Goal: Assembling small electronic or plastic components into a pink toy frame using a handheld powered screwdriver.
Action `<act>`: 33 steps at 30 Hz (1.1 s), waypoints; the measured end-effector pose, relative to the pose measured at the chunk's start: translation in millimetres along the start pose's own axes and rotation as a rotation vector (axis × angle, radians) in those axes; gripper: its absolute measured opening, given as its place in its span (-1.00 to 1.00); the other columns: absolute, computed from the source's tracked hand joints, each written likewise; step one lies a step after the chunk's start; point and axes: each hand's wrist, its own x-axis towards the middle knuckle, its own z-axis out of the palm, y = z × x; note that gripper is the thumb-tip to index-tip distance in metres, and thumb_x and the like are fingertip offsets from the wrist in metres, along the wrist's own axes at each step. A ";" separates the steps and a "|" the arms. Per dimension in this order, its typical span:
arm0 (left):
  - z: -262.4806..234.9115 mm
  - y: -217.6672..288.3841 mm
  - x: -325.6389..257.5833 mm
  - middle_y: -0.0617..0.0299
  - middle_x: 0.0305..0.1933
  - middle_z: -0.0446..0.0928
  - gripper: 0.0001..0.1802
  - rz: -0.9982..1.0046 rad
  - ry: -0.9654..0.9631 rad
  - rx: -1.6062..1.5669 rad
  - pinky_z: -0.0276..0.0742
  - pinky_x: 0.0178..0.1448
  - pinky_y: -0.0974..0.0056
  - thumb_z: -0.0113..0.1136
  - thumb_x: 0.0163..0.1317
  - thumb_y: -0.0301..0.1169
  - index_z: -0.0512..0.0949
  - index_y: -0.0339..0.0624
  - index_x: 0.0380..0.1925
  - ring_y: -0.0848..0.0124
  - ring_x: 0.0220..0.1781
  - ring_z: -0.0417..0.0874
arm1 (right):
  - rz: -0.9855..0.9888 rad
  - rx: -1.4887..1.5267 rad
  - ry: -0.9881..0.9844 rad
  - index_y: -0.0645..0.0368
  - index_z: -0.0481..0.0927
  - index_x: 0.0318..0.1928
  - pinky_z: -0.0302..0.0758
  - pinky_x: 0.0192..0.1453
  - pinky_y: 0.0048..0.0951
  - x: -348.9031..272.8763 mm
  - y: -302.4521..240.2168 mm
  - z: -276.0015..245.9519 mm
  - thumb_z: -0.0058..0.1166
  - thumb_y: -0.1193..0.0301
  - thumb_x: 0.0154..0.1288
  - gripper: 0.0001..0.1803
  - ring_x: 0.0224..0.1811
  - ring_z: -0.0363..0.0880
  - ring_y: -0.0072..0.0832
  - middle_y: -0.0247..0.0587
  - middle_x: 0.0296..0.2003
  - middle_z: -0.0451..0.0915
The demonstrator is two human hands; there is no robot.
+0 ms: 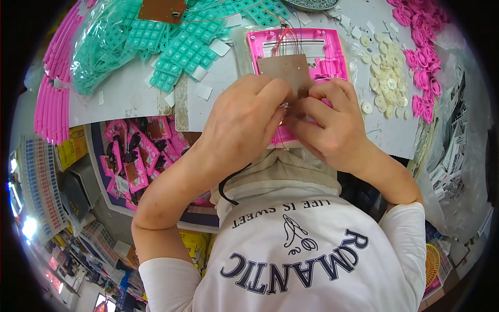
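A pink plastic casing [340,52] lies at the table's near edge in front of me. Over its middle is a brown circuit board [285,70], with thin coloured wires [285,35] running from its far side. My left hand [247,112] is closed in a pinch by the board's near edge, a tiny shiny metal bit [284,105] showing at its fingertips. Opposite it, my right hand [332,117] has its fingers curled together at the board's near right corner. What the fingers grip is mostly hidden between the two hands.
Teal number keypads [182,54] are heaped at the far left beside pink strips [52,114]. Cream round discs [387,78] and small pink parts [423,57] lie to the right. Below the table's left edge, an open bin [112,205] holds pink assemblies. A metal dish [312,4] stands at the back.
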 end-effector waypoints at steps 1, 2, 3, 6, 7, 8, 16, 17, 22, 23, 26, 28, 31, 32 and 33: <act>-0.4 -0.3 -0.2 0.11 -0.32 0.61 -0.76 -0.007 -0.004 -0.009 0.57 -0.21 0.11 0.35 0.09 -0.63 0.56 -0.23 -0.23 0.11 -0.27 0.66 | -0.003 0.000 -0.009 0.09 0.72 -0.42 0.41 0.14 -0.15 0.8 0.0 -0.5 0.23 0.35 -0.08 -0.83 -0.06 0.52 -0.31 -0.40 -0.26 0.60; -0.7 -0.4 -0.2 0.11 -0.32 0.61 -0.77 -0.013 -0.008 -0.017 0.57 -0.21 0.11 0.34 0.10 -0.63 0.56 -0.23 -0.24 0.12 -0.28 0.66 | -0.005 0.000 -0.018 0.10 0.72 -0.42 0.41 0.14 -0.14 1.7 -0.2 -1.3 0.23 0.35 -0.08 -0.83 -0.06 0.52 -0.31 -0.40 -0.27 0.59; -0.6 -0.5 -0.2 0.12 -0.32 0.61 -0.77 -0.020 -0.012 -0.026 0.57 -0.22 0.12 0.34 0.10 -0.64 0.56 -0.23 -0.24 0.12 -0.28 0.66 | -0.008 0.000 -0.028 0.11 0.72 -0.41 0.41 0.14 -0.14 2.5 -0.5 -2.1 0.23 0.35 -0.07 -0.83 -0.06 0.52 -0.31 -0.40 -0.27 0.59; 0.4 0.2 -0.2 0.09 -0.31 0.61 -0.79 -0.026 -0.011 -0.028 0.57 -0.21 0.10 0.33 0.11 -0.63 0.56 -0.23 -0.25 0.10 -0.29 0.64 | -0.009 0.001 -0.076 0.14 0.73 -0.37 0.41 0.17 -0.13 5.4 -2.2 -5.0 0.22 0.36 -0.02 -0.82 -0.05 0.51 -0.31 -0.39 -0.25 0.60; 1.6 -0.5 -1.0 0.11 -0.32 0.60 -0.77 -0.022 -0.004 -0.020 0.56 -0.22 0.12 0.32 0.10 -0.64 0.55 -0.23 -0.24 0.14 -0.31 0.63 | -0.003 0.012 -0.132 0.15 0.74 -0.33 0.41 0.15 -0.11 6.1 -2.6 -8.0 0.25 0.39 -0.07 -0.78 -0.05 0.51 -0.29 -0.37 -0.24 0.61; 3.1 -1.6 -2.2 0.14 -0.32 0.60 -0.75 -0.019 0.003 -0.011 0.55 -0.23 0.14 0.32 0.10 -0.65 0.54 -0.22 -0.22 0.17 -0.32 0.63 | 0.003 0.023 -0.188 0.16 0.75 -0.29 0.42 0.14 -0.08 6.7 -3.0 -12.5 0.29 0.42 -0.11 -0.73 -0.06 0.52 -0.27 -0.35 -0.24 0.62; 5.1 -10.9 -28.9 0.28 -0.41 0.44 -0.66 -0.293 0.584 -0.122 0.41 -0.30 0.26 0.47 0.14 -0.46 0.47 -0.22 -0.20 0.38 -0.33 0.53 | 0.079 0.070 -0.280 0.17 0.75 -0.03 0.44 0.11 -0.10 -4.5 -4.6 -21.2 0.33 0.52 -0.15 -0.49 -0.06 0.51 -0.20 -0.29 -0.18 0.61; 3.8 10.0 -50.3 0.26 -0.42 0.44 -0.61 -0.275 0.383 -0.052 0.41 -0.31 0.23 0.54 0.10 -0.41 0.47 -0.23 -0.24 0.35 -0.35 0.54 | 0.084 0.094 -0.255 0.17 0.74 -0.03 0.45 0.11 -0.10 -6.3 -4.7 -19.7 0.33 0.53 -0.14 -0.49 -0.07 0.51 -0.20 -0.28 -0.19 0.61; 41.7 34.5 -76.0 0.25 -0.51 0.32 -0.52 -0.459 0.174 -0.058 0.26 -0.48 0.30 0.68 -0.08 -0.34 0.43 -0.22 -0.55 0.34 -0.55 0.30 | 0.113 0.140 -0.144 0.22 0.71 -0.02 0.46 0.05 -0.13 -5.3 -7.5 -14.6 0.34 0.56 -0.07 -0.53 -0.14 0.52 -0.19 -0.24 -0.23 0.61; 41.0 35.7 -77.1 0.24 -0.52 0.35 -0.59 -0.513 0.122 -0.132 0.27 -0.48 0.30 0.63 -0.01 -0.36 0.46 -0.24 -0.53 0.35 -0.55 0.34 | 0.114 0.137 -0.139 0.24 0.71 -0.01 0.46 0.04 -0.13 -5.9 -7.8 -13.0 0.35 0.57 -0.05 -0.53 -0.15 0.52 -0.19 -0.24 -0.24 0.61; 34.4 37.1 -82.3 0.24 -0.56 0.45 -0.74 -0.671 -0.035 -0.351 0.30 -0.48 0.32 0.46 0.20 -0.42 0.55 -0.29 -0.48 0.39 -0.56 0.45 | 0.125 0.119 -0.141 0.25 0.69 0.02 0.45 0.01 -0.15 -9.5 -8.7 -9.8 0.35 0.56 -0.01 -0.52 -0.17 0.52 -0.20 -0.23 -0.24 0.60; 17.7 34.1 -80.0 0.36 -0.57 0.44 -0.81 -0.735 0.014 -0.653 0.24 -0.47 0.39 0.35 0.26 -0.47 0.56 -0.31 -0.47 0.54 -0.55 0.39 | 0.114 0.080 -0.154 0.23 0.68 0.06 0.43 0.02 -0.18 -10.3 -8.7 -8.3 0.35 0.49 0.04 -0.51 -0.15 0.51 -0.23 -0.25 -0.22 0.59; -20.1 21.0 -57.9 0.40 -0.45 0.49 -0.83 -0.803 0.032 -0.912 0.22 -0.42 0.45 0.22 0.32 -0.47 0.57 -0.26 -0.47 0.66 -0.46 0.36 | 0.109 0.006 -0.202 0.15 0.66 0.14 0.41 0.04 -0.23 -12.2 -12.5 -6.7 0.34 0.32 0.12 -0.47 -0.10 0.51 -0.30 -0.30 -0.19 0.57; -28.7 14.3 -46.0 0.39 -0.40 0.52 -0.83 -0.824 0.038 -0.961 0.23 -0.39 0.46 0.19 0.34 -0.46 0.58 -0.23 -0.46 0.69 -0.43 0.35 | 0.117 -0.001 -0.223 0.13 0.64 0.17 0.40 0.04 -0.23 -11.3 -14.2 -6.6 0.34 0.29 0.14 -0.45 -0.08 0.50 -0.30 -0.31 -0.18 0.56; -31.8 7.2 -34.2 0.38 -0.39 0.53 -0.82 -0.819 0.039 -1.008 0.22 -0.38 0.47 0.17 0.35 -0.45 0.58 -0.23 -0.46 0.69 -0.43 0.36 | 0.125 -0.009 -0.244 0.11 0.62 0.21 0.40 0.04 -0.24 -10.7 -15.4 -6.9 0.33 0.25 0.16 -0.42 -0.07 0.50 -0.31 -0.31 -0.16 0.55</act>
